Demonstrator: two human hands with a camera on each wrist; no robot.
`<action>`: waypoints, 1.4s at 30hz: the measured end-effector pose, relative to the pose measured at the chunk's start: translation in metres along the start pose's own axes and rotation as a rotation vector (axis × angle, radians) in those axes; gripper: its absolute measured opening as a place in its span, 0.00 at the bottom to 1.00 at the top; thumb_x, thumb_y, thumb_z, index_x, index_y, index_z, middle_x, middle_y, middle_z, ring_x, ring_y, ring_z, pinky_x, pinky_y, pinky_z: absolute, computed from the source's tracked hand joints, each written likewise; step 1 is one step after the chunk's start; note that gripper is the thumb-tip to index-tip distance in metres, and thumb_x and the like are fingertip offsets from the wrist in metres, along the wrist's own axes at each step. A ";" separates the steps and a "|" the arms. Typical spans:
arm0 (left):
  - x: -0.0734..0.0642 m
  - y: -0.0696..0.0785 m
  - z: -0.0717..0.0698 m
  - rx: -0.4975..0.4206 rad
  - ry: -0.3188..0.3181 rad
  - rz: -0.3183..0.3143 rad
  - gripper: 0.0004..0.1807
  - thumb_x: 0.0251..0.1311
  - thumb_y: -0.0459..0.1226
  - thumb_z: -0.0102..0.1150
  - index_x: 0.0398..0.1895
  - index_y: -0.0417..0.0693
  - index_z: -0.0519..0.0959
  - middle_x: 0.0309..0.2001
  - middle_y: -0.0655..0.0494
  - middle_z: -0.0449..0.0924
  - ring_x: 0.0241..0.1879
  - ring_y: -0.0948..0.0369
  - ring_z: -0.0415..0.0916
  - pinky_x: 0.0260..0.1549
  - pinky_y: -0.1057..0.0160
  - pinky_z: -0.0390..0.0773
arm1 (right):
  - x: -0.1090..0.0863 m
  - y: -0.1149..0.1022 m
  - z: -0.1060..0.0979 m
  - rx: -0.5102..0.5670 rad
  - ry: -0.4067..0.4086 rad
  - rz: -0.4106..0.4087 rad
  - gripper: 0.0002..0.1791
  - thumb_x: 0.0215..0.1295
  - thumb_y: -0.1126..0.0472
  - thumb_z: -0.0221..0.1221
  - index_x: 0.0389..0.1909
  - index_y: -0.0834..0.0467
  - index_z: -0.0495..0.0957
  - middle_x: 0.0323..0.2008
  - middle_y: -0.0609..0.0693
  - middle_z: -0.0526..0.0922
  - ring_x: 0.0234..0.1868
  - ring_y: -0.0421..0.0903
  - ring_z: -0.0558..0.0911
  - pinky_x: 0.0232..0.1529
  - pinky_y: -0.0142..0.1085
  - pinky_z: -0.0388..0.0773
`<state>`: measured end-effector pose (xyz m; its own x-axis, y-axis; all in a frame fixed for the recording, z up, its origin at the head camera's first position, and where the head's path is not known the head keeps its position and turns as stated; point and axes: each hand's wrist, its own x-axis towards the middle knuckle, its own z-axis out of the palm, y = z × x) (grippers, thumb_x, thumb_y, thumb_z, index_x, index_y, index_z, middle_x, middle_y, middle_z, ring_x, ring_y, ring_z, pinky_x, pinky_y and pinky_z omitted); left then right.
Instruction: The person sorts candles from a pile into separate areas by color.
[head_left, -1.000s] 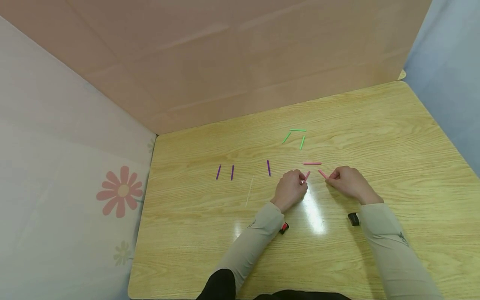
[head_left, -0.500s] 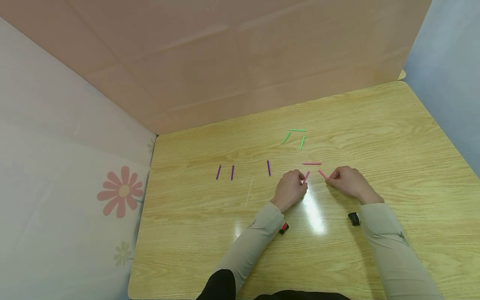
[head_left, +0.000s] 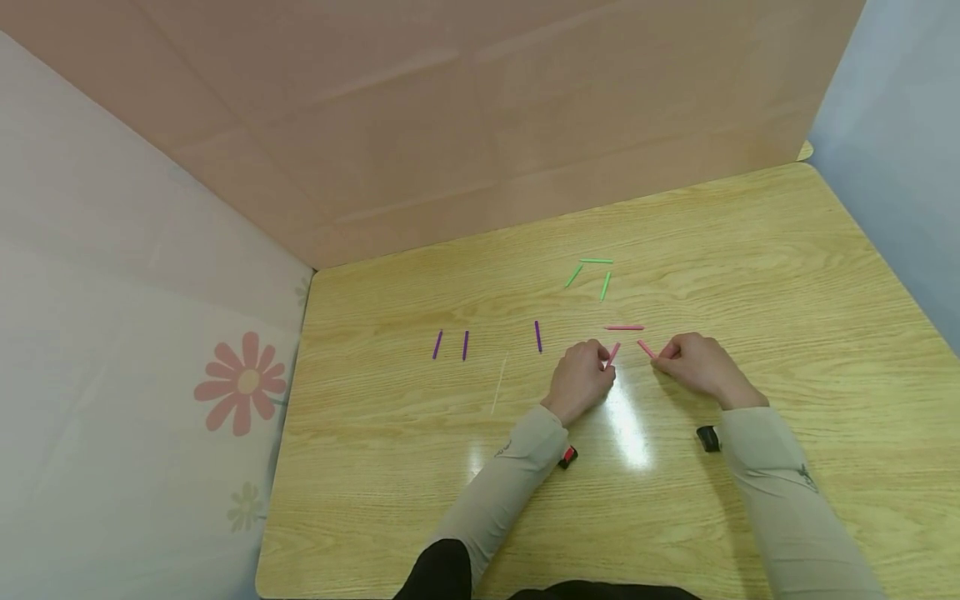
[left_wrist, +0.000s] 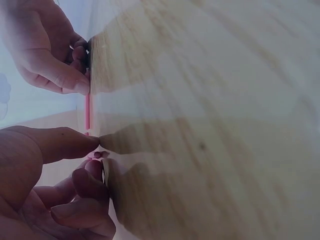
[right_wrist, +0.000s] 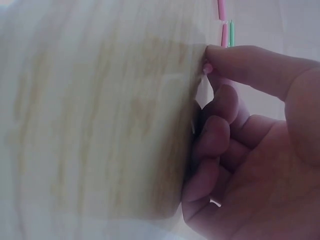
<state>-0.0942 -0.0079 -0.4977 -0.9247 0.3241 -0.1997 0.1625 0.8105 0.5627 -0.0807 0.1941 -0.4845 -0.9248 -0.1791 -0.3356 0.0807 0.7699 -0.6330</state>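
Taking the crosswise pink stick (head_left: 624, 327) as the landmark, the left pink stick (head_left: 613, 353) slants on its near side, under its left half, and the right pink stick (head_left: 647, 348) slants away from near its right end, with gaps between them in the head view. The left hand (head_left: 581, 379) has thumb and finger pinched together on the left pink stick, and the right hand (head_left: 697, 364) pinches the near end of the right pink stick likewise. Beyond the crosswise pink stick lie three green sticks (head_left: 596, 261), and to its left three purple sticks (head_left: 538, 337), all on the tabletop (head_left: 375, 467). The pink sticks look light, stiff and smooth, probably plastic, so I'd expect them to skid at a slight nudge; a gentle fingertip pinch near one end should do, with little risk of breaking. The head view gives the whole layout but hides the gripped ends; the right wrist view shows a bit of pink poking out between thumb and finger, and the left wrist view, almost level with the tabletop, shows how low both hands are, though no green or purple appears there
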 end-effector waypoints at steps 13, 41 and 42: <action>0.000 -0.002 0.000 -0.013 -0.026 -0.012 0.12 0.60 0.42 0.61 0.43 0.45 0.80 0.33 0.59 0.77 0.29 0.68 0.69 0.24 0.72 0.69 | 0.000 -0.001 -0.001 -0.008 0.009 0.016 0.15 0.64 0.55 0.57 0.35 0.66 0.80 0.33 0.57 0.84 0.31 0.48 0.77 0.31 0.36 0.71; -0.032 -0.120 -0.086 -0.151 0.359 -0.242 0.10 0.64 0.40 0.56 0.38 0.42 0.81 0.36 0.50 0.82 0.34 0.57 0.79 0.32 0.62 0.79 | 0.025 -0.060 0.013 0.178 0.304 -0.131 0.16 0.69 0.54 0.54 0.37 0.66 0.77 0.31 0.57 0.80 0.28 0.47 0.75 0.28 0.32 0.71; -0.033 -0.125 -0.089 -0.143 0.378 -0.255 0.10 0.64 0.39 0.56 0.38 0.41 0.81 0.36 0.49 0.82 0.35 0.56 0.80 0.33 0.60 0.80 | 0.027 -0.066 0.016 0.198 0.312 -0.142 0.15 0.70 0.55 0.54 0.37 0.66 0.77 0.31 0.57 0.80 0.28 0.47 0.75 0.29 0.33 0.72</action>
<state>-0.1147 -0.1635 -0.4903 -0.9937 -0.0980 -0.0551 -0.1104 0.7572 0.6438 -0.1052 0.1288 -0.4635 -0.9980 -0.0573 -0.0262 -0.0144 0.6127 -0.7902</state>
